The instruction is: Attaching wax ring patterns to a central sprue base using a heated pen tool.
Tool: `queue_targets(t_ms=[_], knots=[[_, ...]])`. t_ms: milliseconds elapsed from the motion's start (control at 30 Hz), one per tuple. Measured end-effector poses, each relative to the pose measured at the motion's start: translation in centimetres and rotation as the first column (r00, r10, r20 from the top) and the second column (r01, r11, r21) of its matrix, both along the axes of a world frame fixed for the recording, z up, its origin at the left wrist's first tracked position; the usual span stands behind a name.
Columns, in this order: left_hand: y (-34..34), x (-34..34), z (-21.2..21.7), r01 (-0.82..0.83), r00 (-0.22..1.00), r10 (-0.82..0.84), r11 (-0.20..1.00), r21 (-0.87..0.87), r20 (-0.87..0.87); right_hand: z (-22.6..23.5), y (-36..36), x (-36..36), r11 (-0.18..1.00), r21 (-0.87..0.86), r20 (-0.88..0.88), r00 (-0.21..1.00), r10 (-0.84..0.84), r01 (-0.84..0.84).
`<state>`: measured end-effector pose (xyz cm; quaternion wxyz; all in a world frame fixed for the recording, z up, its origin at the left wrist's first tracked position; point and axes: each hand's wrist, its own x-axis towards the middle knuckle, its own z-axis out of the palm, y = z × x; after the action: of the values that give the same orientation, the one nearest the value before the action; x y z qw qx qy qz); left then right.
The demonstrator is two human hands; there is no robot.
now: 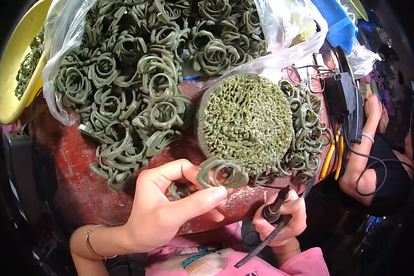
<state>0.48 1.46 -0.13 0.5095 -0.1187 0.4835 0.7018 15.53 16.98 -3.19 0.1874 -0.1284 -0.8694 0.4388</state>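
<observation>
My left hand (163, 209) pinches a green wax ring (221, 172) between thumb and fingers, held just in front of a round green wax cluster (244, 120) that stands on the worn red table (78, 179). My right hand (280, 221) grips a black corded soldering pen (275, 208), its tip pointing up toward the ring from the lower right. A big heap of loose green wax rings (133, 87) lies to the left of the cluster, spilling from a clear plastic bag (60, 41).
More rings (308, 133) lie right of the cluster. A yellow tray (14, 69) sits at far left. A black control box (340, 94) with cables and yellow-handled pliers (331, 158) are at the right edge, beside another person's arm (363, 156). A blue container (338, 23) sits top right.
</observation>
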Motion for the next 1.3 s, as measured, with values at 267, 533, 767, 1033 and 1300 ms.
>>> queue_targets(t_ms=[267, 533, 767, 1033, 1300], knots=[[-0.15, 0.25, -0.32, -0.001, 0.998, 0.001, 1.0, 0.002, -0.058, 0.0, 0.0, -0.02, 1.0, 0.0, 0.039, 0.999, 0.007, -0.007], [-0.08, 0.24, -0.19, -0.043, 0.999, 0.042, 0.998, 0.043, 0.009, 0.34, -0.1, 0.07, 1.0, -0.001, 0.08, 0.997, -0.006, 0.006], [-0.21, 0.27, -0.56, -0.022, 1.0, 0.022, 0.999, 0.035, -0.005, -0.13, 0.1, -0.1, 1.0, -0.022, 0.052, 0.998, 0.021, -0.02], [-0.17, 0.22, -0.48, -0.019, 1.0, 0.019, 0.999, 0.034, 0.004, 0.05, 0.05, 0.0, 0.998, -0.058, 0.063, 0.998, 0.009, -0.006], [-0.18, 0.12, -0.24, -0.003, 1.0, 0.003, 1.0, -0.011, 0.012, 0.03, 0.18, -0.06, 0.999, -0.013, 0.04, 0.999, 0.036, -0.035]])
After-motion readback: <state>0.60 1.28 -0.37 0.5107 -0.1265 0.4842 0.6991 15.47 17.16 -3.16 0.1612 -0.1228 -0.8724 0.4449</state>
